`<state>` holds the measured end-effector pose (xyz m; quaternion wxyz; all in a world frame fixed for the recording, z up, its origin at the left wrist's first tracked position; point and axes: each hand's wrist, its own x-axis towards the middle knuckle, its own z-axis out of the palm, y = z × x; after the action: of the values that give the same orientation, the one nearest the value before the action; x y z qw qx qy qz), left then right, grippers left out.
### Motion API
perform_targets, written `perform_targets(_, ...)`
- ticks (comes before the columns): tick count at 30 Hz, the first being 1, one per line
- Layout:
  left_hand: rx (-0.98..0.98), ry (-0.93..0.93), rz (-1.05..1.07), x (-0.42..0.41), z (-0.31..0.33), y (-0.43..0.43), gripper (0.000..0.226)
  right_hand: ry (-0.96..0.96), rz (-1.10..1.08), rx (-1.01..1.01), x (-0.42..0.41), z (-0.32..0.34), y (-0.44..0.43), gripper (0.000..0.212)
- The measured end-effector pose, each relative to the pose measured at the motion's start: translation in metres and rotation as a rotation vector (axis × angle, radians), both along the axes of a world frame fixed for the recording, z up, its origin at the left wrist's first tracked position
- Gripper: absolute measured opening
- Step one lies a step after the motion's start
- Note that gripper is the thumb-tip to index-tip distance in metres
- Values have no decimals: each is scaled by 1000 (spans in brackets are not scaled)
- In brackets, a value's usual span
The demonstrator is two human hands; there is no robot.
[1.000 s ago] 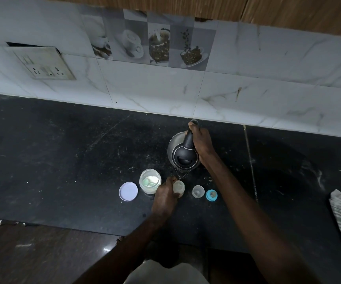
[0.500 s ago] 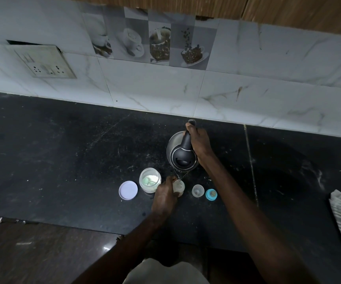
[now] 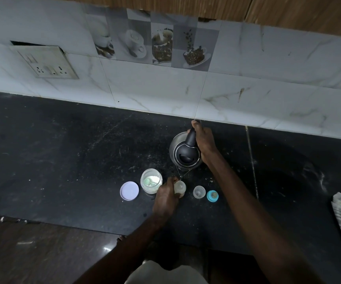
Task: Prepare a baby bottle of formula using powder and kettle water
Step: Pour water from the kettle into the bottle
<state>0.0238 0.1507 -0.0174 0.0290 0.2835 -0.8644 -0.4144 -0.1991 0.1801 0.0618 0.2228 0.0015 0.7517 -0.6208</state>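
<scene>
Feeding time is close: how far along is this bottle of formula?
Done: powder jar stands open, its lid beside it. In hand: right hand tips the kettle over the bottle, which the left hand grips. Left: fitting the blue teat ring and clear cap, both lying beside it.

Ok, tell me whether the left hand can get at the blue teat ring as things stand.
Probably not yet. The left hand grips the bottle under the kettle, which the right hand holds. Once freed, likely yes: the blue teat ring lies uncovered past the clear cap.
</scene>
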Motion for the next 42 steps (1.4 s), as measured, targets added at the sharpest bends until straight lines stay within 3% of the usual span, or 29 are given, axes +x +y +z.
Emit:
perform_targets(3, 7, -10, 3, -1, 1, 0, 64, -29, -17, -25, -8, 3, 0, 46)
perform_targets(9, 26, -29, 7, 0, 5, 0, 63, -126, -64, -52, -29, 3, -2, 33)
perform_targets(20, 40, -44, 14, -3, 9, 0, 63, -223, 73, -6, -64, 5, -42, 41)
perform_targets(26, 39, -54, 14, -4, 11, -1, 62, -257, 116, 75, -86, -6, -79, 75)
perform_targets(33, 51, -68, 4, -5, 8, -2, 59, -267, 141, 113, -99, 5, -101, 46)
perform_targets(42, 42, -47, -2, -1, 9, -1, 54, -310, 194, 168, -119, 3, -118, 56)
